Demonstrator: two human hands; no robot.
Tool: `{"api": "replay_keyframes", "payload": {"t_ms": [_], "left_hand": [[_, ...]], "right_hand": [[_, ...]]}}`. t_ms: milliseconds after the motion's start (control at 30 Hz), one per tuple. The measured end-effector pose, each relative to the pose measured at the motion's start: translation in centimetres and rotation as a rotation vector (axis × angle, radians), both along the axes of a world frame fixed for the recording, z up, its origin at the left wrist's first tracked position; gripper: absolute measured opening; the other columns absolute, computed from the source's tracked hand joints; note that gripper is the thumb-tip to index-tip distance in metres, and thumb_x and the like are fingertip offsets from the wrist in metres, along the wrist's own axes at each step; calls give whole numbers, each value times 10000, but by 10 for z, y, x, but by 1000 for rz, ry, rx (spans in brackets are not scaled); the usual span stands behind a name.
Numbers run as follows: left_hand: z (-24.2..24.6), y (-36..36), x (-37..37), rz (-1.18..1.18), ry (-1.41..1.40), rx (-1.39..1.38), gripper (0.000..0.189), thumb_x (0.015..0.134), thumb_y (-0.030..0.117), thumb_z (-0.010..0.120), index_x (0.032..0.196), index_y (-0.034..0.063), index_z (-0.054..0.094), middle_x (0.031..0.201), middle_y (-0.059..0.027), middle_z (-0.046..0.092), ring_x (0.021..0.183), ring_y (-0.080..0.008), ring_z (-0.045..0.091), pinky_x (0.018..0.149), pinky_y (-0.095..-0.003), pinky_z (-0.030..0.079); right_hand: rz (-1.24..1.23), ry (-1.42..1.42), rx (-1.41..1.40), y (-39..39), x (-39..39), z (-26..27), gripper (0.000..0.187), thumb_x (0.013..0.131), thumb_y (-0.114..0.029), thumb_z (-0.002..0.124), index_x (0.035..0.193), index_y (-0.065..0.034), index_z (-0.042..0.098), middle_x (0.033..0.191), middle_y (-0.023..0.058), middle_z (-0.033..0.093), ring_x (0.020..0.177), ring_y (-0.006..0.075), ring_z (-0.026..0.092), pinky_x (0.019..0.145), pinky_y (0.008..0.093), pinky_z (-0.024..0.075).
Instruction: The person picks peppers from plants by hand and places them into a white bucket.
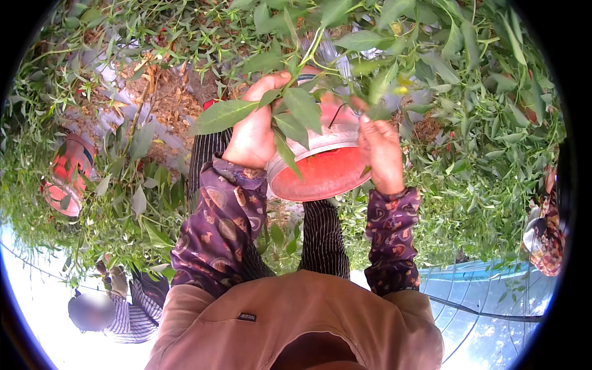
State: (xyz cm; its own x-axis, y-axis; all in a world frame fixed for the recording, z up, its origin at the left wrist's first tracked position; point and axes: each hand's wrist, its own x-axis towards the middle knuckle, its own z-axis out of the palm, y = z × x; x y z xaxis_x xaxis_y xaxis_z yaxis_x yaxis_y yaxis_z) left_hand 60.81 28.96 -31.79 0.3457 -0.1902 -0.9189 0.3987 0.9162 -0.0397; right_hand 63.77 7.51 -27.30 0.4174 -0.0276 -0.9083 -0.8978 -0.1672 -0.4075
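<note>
My left hand (253, 127) is closed around a green leafy stem (309, 55) of a plant, and broad leaves (298, 108) hang over its fingers. To the right, my right hand (381, 148) is raised with curled fingers beside blurred foliage; whether anything is pinched in it is too blurred to tell. Between and beneath both hands is a red bucket (319, 178) with a pale rim band, its mouth towards me. Leaves and my hands cover part of it, and its contents are mostly hidden.
Dense green plants (471, 171) surround me. Another red bucket (71, 169) stands among leaves at left. Dry brown litter (162, 99) lies over pale sheeting. One person (134, 310) is at lower left, and another person's patterned sleeve (548, 240) shows at far right. Blue translucent sheeting (471, 296) hangs behind.
</note>
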Motion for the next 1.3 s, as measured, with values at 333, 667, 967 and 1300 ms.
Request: {"api": "replay_keyframes", "payload": {"t_ms": [333, 667, 967, 1300], "left_hand": [[-7, 4, 0, 248, -359, -545, 194, 949, 238, 453, 818, 102, 495, 585, 59, 270, 467, -92, 249, 458, -273, 227], [-4, -32, -9, -873, -700, 527, 246, 928, 202, 583, 1023, -23, 608, 839, -112, 650, 808, -196, 630, 757, -337, 500], [-4, -33, -15, -1117, -895, 690, 291, 871, 262, 577, 954, -15, 607, 915, -257, 643, 853, -441, 614, 738, -471, 493], [-2, -38, -20, -1073, -950, 797, 216, 935, 224, 525, 960, 12, 555, 831, -202, 602, 818, -413, 597, 718, -486, 482]], "right_hand": [[1146, -414, -240, -54, -94, 29, 362, 906, -125, 586, 1246, -3, 561, 855, 121, 642, 749, 263, 628, 677, 356, 506], [587, -808, -147, 77, 61, 60, 216, 949, -48, 536, 1125, 56, 604, 1027, 161, 656, 943, 252, 655, 838, 354, 516], [-537, -37, 600, 107, 79, -66, 171, 939, -111, 539, 1053, 16, 542, 864, 93, 577, 803, 210, 573, 759, 356, 500], [524, -794, -564, 69, 152, -61, 202, 863, -85, 566, 1003, 45, 630, 958, 155, 682, 799, 256, 662, 774, 357, 524]]}}
